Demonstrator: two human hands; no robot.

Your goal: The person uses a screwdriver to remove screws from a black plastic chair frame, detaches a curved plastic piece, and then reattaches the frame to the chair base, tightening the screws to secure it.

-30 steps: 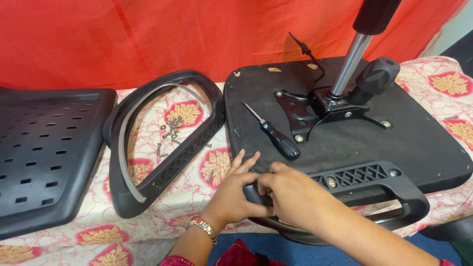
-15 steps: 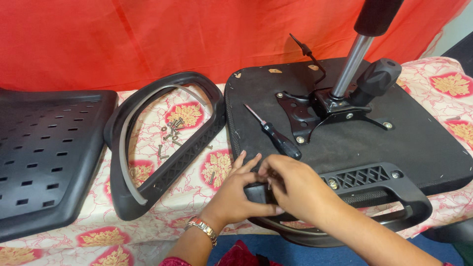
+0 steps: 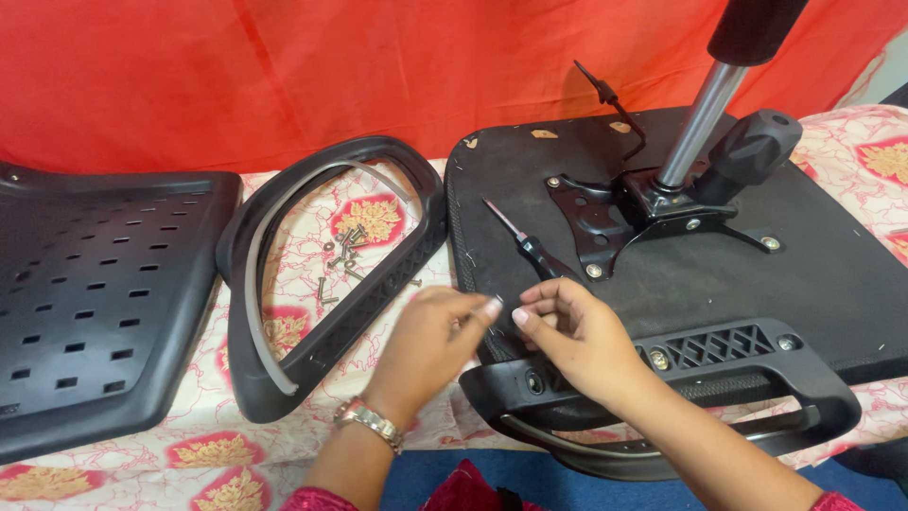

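Head cam: my left hand (image 3: 430, 331) and right hand (image 3: 577, 331) are pinched fingertip to fingertip over the seat (image 3: 662, 274) edge, maybe on a tiny screw, can't really tell. Armrest (image 3: 700, 378) sits right under my right hand, long axis left-right. Screwdriver (image 3: 530, 248) lies just beyond, tip pointing away. Loose screws (image 3: 345, 251) off left, inside the other armrest (image 3: 322, 274). All matte black plastic.

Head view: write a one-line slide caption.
Left hand and right hand meet fingertip to fingertip over an upturned chair seat, beside a screwdriver.
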